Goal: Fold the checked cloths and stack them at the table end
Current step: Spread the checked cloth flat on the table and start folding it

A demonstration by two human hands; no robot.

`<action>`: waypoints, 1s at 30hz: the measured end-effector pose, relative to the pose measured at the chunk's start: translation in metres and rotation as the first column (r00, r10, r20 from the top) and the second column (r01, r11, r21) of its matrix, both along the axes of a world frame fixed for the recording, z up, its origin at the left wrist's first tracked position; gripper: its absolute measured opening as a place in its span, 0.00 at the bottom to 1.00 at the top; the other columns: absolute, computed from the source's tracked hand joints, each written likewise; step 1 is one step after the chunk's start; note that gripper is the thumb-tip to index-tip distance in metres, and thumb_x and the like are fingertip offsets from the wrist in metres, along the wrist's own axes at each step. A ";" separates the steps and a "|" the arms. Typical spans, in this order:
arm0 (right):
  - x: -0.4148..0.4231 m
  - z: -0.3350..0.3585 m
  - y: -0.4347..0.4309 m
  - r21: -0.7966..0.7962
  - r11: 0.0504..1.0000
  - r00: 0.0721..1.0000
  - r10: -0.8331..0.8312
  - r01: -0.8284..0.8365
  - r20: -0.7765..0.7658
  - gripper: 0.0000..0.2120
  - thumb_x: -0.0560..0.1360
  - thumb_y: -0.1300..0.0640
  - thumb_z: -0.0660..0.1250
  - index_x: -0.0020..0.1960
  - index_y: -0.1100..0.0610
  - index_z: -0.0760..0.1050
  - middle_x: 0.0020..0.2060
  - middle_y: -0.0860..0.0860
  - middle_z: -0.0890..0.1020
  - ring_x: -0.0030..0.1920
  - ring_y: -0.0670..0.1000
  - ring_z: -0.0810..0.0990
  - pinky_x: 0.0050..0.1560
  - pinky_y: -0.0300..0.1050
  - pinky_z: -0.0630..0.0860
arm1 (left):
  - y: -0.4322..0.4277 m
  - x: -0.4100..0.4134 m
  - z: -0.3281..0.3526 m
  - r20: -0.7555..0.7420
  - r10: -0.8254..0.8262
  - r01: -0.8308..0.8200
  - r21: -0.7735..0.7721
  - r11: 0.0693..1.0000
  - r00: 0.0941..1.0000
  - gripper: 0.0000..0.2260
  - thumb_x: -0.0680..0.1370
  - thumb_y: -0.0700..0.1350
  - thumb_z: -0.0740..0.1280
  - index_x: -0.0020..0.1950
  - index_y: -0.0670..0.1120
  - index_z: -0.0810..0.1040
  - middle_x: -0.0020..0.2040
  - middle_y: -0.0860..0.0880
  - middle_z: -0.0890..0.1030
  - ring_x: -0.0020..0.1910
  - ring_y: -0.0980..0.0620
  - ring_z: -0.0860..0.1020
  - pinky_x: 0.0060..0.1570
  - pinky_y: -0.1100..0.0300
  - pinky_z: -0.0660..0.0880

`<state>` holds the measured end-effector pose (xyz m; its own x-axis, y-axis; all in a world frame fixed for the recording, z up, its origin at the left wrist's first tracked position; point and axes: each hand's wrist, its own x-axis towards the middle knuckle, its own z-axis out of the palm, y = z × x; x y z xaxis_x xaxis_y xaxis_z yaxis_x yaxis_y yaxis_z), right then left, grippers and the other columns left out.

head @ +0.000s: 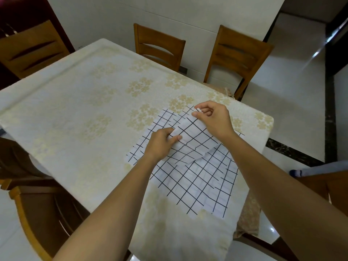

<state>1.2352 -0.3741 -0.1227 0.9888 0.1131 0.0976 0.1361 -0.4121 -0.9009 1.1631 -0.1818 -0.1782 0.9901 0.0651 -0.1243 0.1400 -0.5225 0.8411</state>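
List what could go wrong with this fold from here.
1. Both the left hand and right hand pinch only the lifted flap of the checked cloth; the flap sags and ripples, so the fold may land creased or skewed.
2. The cloth lies close to the right edge of the table; a tug could drag it off.

I saw the table (250, 129) covered edge to edge by a cream tablecloth (79, 117) printed with pale gold flower clusters, its hem hanging over the near end. A raised ridge ran just inside the far edges. The only thing lying on it was the checked cloth (197, 183), white with thin black grid lines, spread near the right-hand corner. Most of it lay flat, while its far part was lifted and doubled back. I could not tell whether it was one layer or several.
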 end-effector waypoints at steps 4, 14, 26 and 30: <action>-0.005 0.004 0.003 -0.021 1.000 0.999 0.023 -0.022 0.032 0.06 0.70 0.56 0.78 0.44 0.52 0.83 0.36 0.46 0.81 0.34 0.40 0.74 0.40 0.31 0.74 | 0.002 0.005 -0.001 0.007 0.033 -0.033 0.058 0.998 0.999 0.10 0.78 0.52 0.72 0.53 0.48 0.84 0.42 0.50 0.84 0.45 0.50 0.81 0.48 0.53 0.79; -0.037 0.011 0.008 0.044 0.990 0.991 0.130 -0.132 0.043 0.05 0.70 0.56 0.78 0.43 0.55 0.83 0.36 0.55 0.83 0.33 0.48 0.74 0.37 0.40 0.75 | 0.007 0.021 0.021 0.100 0.197 -0.204 0.068 0.977 0.975 0.06 0.78 0.46 0.70 0.54 0.50 0.83 0.44 0.47 0.84 0.42 0.48 0.80 0.36 0.66 0.72; -0.046 -0.031 0.010 -0.185 0.978 0.992 0.106 -0.091 0.073 0.12 0.77 0.53 0.70 0.60 0.52 0.79 0.54 0.46 0.80 0.54 0.41 0.77 0.57 0.38 0.75 | 0.004 0.013 0.021 0.066 0.083 -0.073 -0.145 0.987 0.994 0.15 0.80 0.35 0.63 0.48 0.54 0.81 0.33 0.60 0.81 0.27 0.46 0.74 0.24 0.59 0.72; -0.025 -0.029 0.007 -0.338 0.910 0.968 0.249 -0.239 -0.015 0.19 0.78 0.51 0.69 0.68 0.51 0.75 0.64 0.48 0.77 0.65 0.46 0.73 0.67 0.42 0.69 | 0.004 0.012 0.017 0.061 -0.028 0.040 -0.209 0.977 0.998 0.17 0.81 0.35 0.62 0.48 0.56 0.82 0.31 0.47 0.79 0.29 0.42 0.71 0.30 0.56 0.71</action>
